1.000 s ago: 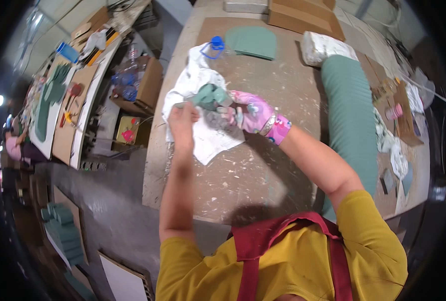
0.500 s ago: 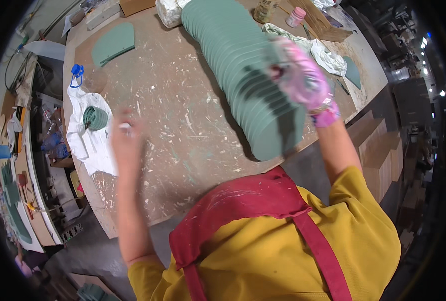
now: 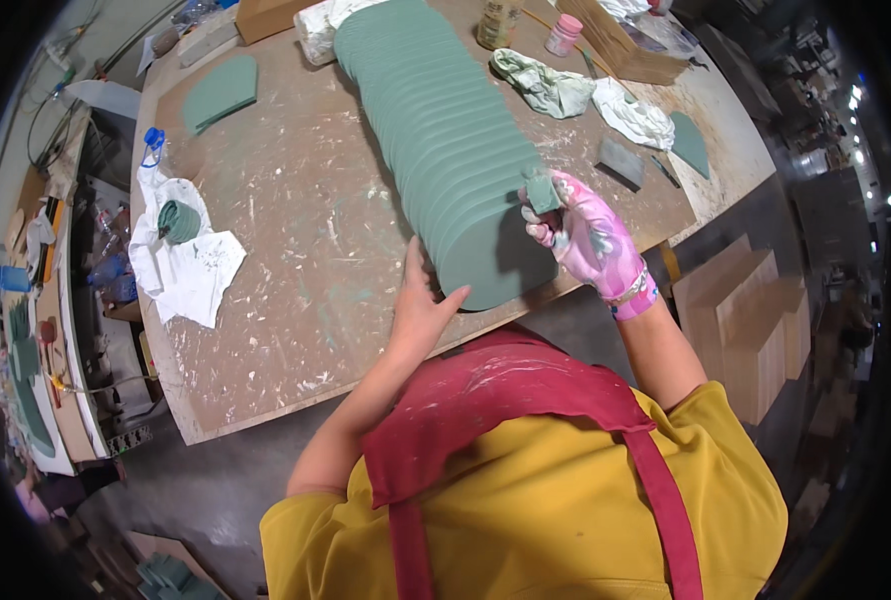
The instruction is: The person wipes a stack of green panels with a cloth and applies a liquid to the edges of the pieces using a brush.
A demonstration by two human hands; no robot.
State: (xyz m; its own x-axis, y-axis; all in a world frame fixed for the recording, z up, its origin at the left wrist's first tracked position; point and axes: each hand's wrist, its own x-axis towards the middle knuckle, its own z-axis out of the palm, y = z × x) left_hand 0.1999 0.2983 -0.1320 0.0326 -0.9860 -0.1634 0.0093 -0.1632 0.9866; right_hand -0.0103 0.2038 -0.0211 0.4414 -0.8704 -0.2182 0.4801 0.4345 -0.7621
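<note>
A long row of overlapping green panels (image 3: pixel 435 130) with rounded ends runs from the back of the table to its front edge. Bare, my left hand (image 3: pixel 420 310) rests against the left side of the nearest panel, thumb and fingers spread apart. My right hand (image 3: pixel 593 240), in a pink patterned glove, is closed at the right side of the row. Between its fingertips is a small, flat green piece (image 3: pixel 541 192), whose kind I cannot make out. The glove casts a shadow on the front panel.
Left on the table (image 3: pixel 295 220) lie a white cloth (image 3: pixel 185 280) with a green roll (image 3: pixel 178 221) and a separate green panel (image 3: pixel 223 92). Rightward are a grey block (image 3: pixel 620 163), crumpled cloths (image 3: pixel 550 85), a pink jar (image 3: pixel 563 35) and a wooden box (image 3: pixel 625 45).
My left hand has moved right from beside the white cloth to the nearest panel. My right hand has come down toward the near end of the row. The grey block now shows.
</note>
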